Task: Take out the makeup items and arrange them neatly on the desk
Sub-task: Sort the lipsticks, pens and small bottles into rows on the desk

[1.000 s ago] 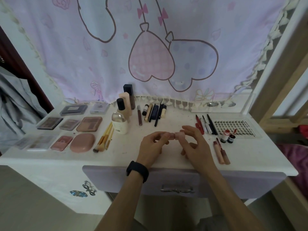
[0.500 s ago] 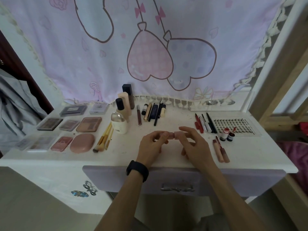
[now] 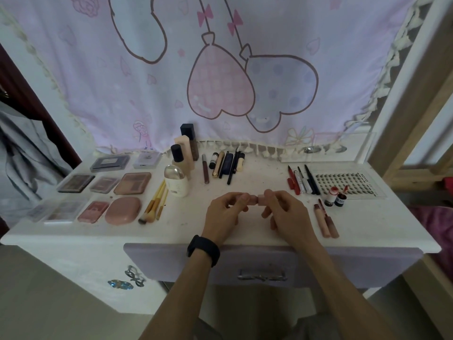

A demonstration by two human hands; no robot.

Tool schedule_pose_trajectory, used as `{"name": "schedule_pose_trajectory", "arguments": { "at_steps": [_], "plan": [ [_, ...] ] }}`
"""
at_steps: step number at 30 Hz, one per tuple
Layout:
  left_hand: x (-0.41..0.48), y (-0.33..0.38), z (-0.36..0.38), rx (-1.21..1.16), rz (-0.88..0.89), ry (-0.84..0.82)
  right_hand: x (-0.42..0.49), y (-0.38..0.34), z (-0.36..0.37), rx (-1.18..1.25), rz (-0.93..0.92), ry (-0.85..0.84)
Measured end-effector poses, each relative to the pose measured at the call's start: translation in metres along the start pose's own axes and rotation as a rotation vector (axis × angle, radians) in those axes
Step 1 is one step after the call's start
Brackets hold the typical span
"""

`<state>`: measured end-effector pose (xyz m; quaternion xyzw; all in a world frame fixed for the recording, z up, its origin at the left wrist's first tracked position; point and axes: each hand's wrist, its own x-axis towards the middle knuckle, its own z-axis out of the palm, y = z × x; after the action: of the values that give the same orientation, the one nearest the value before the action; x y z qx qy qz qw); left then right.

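The left hand (image 3: 221,214) and the right hand (image 3: 285,214) are meeting over the middle of the worktop (image 3: 257,173), each pinching 1 end of a small pink item (image 3: 263,199) between thumb and fingertips, with the remaining fingers loosely curled. The item is sitting just above the surface, and whether it is touching it I cannot tell.

Over the last second both hands are staying in almost the same spot. Half a second ago the fingertips were nearly covering the item. Now more of it is showing, as 2 short pink parts with a thin seam between them. It is probably a cap and body being pushed together or pulled apart, though which one is not clear.

The rest is already lying in groups: the palettes (image 3: 103,185) on the left, the brushes (image 3: 154,202) beside them, the pens (image 3: 304,179) and 2 lip tubes (image 3: 327,222) on the right. This item seems to be among the last still waiting for a place, likely beside those tubes.
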<state>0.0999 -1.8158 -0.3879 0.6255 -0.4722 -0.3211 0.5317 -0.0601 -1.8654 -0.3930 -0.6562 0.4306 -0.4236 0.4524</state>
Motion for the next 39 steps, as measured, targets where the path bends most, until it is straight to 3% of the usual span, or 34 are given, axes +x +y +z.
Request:
{"name": "schedule_pose_trajectory", "arguments": {
  "at_steps": [7, 14, 19, 26, 33, 39],
  "plan": [
    [0.0, 0.0005, 0.0009, 0.006, -0.012, 0.001, -0.002, 0.0027, -0.0059, 0.115, -0.072, -0.071],
    [-0.0014, 0.0018, 0.0006, -0.004, -0.01, -0.004, 0.0008, -0.0015, -0.0007, -0.018, -0.025, -0.023],
    [-0.0009, 0.001, 0.0019, -0.003, -0.034, 0.014, -0.0042, 0.0009, -0.007, 0.112, -0.084, -0.079],
    [-0.0026, 0.004, -0.0003, -0.031, -0.019, 0.002, 0.0011, -0.0012, -0.0008, -0.021, -0.027, -0.025],
    [-0.0064, 0.0017, 0.0056, 0.236, 0.065, -0.072, -0.0025, 0.0006, -0.0026, -0.015, -0.1, 0.004],
    [-0.009, 0.0028, 0.0047, 0.157, 0.061, -0.027, -0.004, 0.0017, -0.0001, -0.041, -0.075, 0.004]
  ]
}}
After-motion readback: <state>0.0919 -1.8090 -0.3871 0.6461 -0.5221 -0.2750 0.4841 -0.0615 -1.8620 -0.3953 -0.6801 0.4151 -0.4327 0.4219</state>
